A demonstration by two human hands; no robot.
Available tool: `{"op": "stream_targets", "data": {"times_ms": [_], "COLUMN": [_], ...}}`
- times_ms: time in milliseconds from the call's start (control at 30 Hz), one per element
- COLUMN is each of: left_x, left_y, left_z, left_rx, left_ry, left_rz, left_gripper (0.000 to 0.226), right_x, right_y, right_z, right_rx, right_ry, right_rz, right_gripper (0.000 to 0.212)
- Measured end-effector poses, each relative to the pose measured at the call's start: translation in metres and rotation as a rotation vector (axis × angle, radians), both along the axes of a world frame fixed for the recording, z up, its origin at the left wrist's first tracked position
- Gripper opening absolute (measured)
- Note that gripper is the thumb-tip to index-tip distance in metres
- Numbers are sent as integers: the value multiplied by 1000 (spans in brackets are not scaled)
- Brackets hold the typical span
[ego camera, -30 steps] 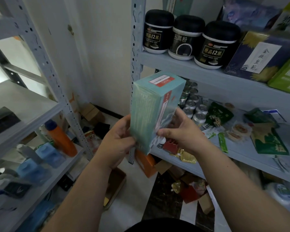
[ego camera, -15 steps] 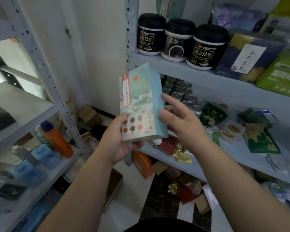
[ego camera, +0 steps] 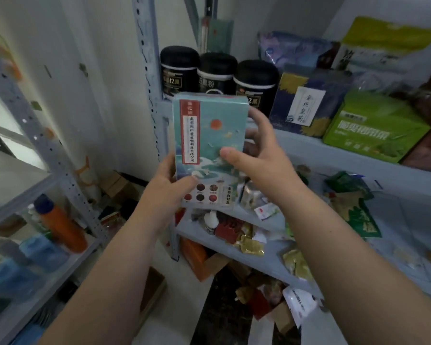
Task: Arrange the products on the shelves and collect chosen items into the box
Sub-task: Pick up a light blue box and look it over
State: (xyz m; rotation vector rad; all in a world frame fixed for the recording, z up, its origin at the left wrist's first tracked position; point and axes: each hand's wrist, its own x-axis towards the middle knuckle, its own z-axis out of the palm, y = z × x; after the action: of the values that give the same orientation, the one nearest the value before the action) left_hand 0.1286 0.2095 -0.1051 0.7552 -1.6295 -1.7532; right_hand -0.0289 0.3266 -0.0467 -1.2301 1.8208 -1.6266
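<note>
Head view. A teal carton [ego camera: 209,150] was held upright, printed face toward the camera, in front of the corner post of the right-hand shelf unit [ego camera: 296,143]. The left hand [ego camera: 169,192] gripped the carton's lower left corner, thumb across the face, while the right hand [ego camera: 254,155] closed on its right edge, thumb on the front and fingers behind; both hands were thus occupied with the one carton. The step in hand appeared to be placing it on a shelf. To do this well, the carton should be kept upright and square, carried clear of the post, and slid label-outward into a gap without knocking the three black jars [ego camera: 218,73] that stood in a row at the left end of the upper shelf. Beside the jars stood a dark blue box [ego camera: 306,103] and a green box [ego camera: 373,130], touching one another, with bagged goods stacked behind them. The shelf below carried loose sachets and green packets [ego camera: 353,212] in no order. On the floor beneath lay open cardboard cartons [ego camera: 209,265] holding red and gold packets, though blur left their exact contents uncertain. An orange bottle [ego camera: 62,225] stood on the left-hand rack.
</note>
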Motion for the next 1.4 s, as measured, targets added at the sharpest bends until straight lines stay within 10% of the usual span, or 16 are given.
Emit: {"op": "stream_targets", "data": {"times_ms": [633, 900, 1400], "left_x": [-121, -169, -258], "left_y": [-25, -98, -272], "left_z": [155, 165, 189], "left_rx": [-1196, -1528, -1722], "left_ry": [-67, -493, -650], "left_rz": [271, 272, 161], "left_gripper": [82, 92, 84], "right_x": [-150, -192, -232], "right_y": [48, -13, -148], "right_z": [169, 160, 175], "right_rx": [-24, -153, 136], "right_ry": [1081, 1457, 1531], "right_rz": [-49, -223, -365], "right_gripper": [78, 73, 73]}}
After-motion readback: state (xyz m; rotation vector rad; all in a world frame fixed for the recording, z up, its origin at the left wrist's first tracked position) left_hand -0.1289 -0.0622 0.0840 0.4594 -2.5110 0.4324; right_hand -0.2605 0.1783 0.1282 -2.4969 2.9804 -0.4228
